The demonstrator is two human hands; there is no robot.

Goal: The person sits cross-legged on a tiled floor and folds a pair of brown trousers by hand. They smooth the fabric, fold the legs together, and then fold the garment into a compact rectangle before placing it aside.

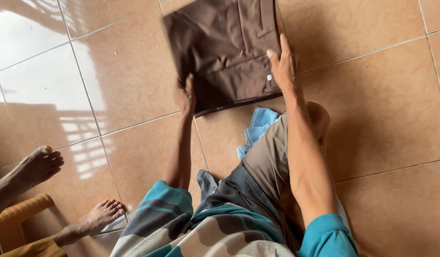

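Note:
A folded pair of dark brown trousers [224,47] lies flat on the glossy tan floor tiles [372,109] ahead of me. My left hand [185,95] grips its near left corner, fingers curled over the edge. On the near right edge my right hand [282,64] presses flat, fingers stretched forward across the cloth. Both arms reach out from teal sleeves.
A light blue cloth [258,131] lies on the floor by my bent knee [317,119]. Another person's two bare feet [41,164] rest on the tiles at the lower left, beside an orange plastic chair leg [18,214]. Bright window glare covers the upper left tiles.

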